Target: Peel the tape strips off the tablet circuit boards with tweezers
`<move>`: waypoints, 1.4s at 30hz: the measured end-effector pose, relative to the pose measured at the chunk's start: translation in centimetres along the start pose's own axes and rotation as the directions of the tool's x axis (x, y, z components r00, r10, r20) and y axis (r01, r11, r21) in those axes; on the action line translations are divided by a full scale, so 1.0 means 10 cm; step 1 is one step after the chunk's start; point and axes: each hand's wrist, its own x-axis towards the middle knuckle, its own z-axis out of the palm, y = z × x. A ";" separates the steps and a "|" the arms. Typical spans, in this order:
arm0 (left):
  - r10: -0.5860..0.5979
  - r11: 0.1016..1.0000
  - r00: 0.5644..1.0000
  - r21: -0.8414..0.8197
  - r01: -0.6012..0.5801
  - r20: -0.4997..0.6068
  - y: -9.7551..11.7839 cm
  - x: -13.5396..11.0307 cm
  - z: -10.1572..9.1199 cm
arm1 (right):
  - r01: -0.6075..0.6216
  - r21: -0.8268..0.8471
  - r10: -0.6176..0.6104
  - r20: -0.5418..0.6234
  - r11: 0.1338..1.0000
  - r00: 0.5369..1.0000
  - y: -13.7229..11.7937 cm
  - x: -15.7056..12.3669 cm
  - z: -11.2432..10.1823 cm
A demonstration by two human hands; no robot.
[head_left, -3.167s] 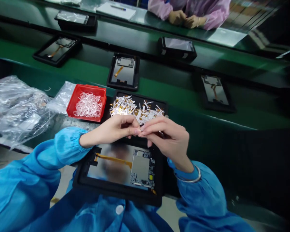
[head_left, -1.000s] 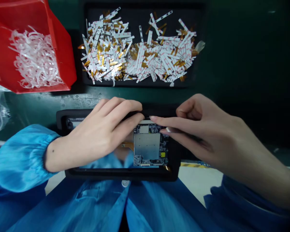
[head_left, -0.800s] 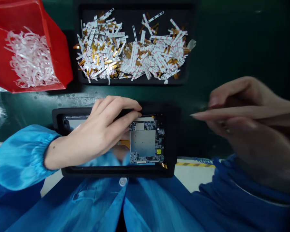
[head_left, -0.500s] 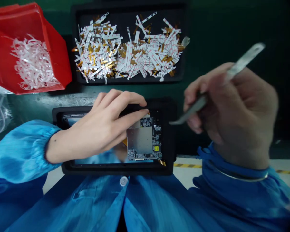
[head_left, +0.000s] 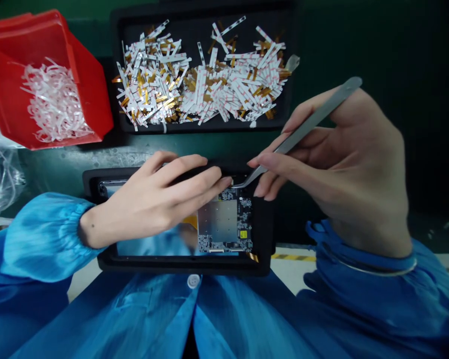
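Pinched in my right hand [head_left: 344,159] is a pair of metal tweezers [head_left: 303,124], its bent tip down at the upper edge of a circuit board [head_left: 219,219]. The board has a silver shield plate and a yellow sticker. It lies at the right end of a tablet-like device with a shiny blue-reflecting panel [head_left: 149,244], inside a black tray [head_left: 183,267]. My left hand [head_left: 164,194] reaches across the device with fingers stretched out, a fingertip beside the tweezer tip. Whatever lies under that fingertip is too small to make out.
Behind stands a black tray [head_left: 202,127] with many white and gold flex strips [head_left: 209,85]. At the far left, a red bin [head_left: 93,89] holds curly white strips [head_left: 56,104]. Clear plastic bags [head_left: 2,174] lie beside it on the green table [head_left: 344,45].
My right hand has moved left, bringing the tweezer tip from beside the tray onto the board's upper edge. My left fingers have shifted slightly and lie flatter over the board.
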 end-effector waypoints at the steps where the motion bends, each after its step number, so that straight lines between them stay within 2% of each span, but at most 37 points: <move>1: 0.000 1.000 1.000 -0.008 0.000 0.000 0.00 0.00 0.01 | -0.007 0.002 0.007 0.001 1.000 1.000 0.00 0.00 0.00; 8: -0.019 0.999 1.000 -0.048 0.019 0.008 -0.02 -0.02 -0.02 | -0.003 0.015 0.003 0.014 1.000 1.000 0.02 0.03 -0.01; 12: -0.089 0.989 0.996 -0.124 0.087 -0.011 0.01 -0.04 -0.09 | 0.012 0.017 -0.010 -0.071 1.000 0.997 0.04 0.00 0.02; 16: -0.051 0.985 0.999 -0.163 0.052 0.013 0.10 -0.07 -0.11 | -0.002 0.014 0.003 -0.087 1.000 0.996 0.03 -0.02 0.04; 27: -0.044 0.999 0.997 0.010 0.043 0.057 0.21 -0.03 -0.08 | -0.022 0.050 0.026 -0.093 0.999 0.995 0.03 -0.02 0.05; 32: -0.044 0.999 0.997 0.005 0.043 0.059 0.24 -0.04 -0.09 | -0.023 0.053 0.027 -0.086 0.998 0.996 0.06 -0.02 0.04; 42: -0.072 0.997 0.997 -0.003 0.073 0.033 0.22 -0.02 -0.08 | 0.059 -0.028 -0.061 -0.071 0.998 0.996 0.03 -0.01 0.03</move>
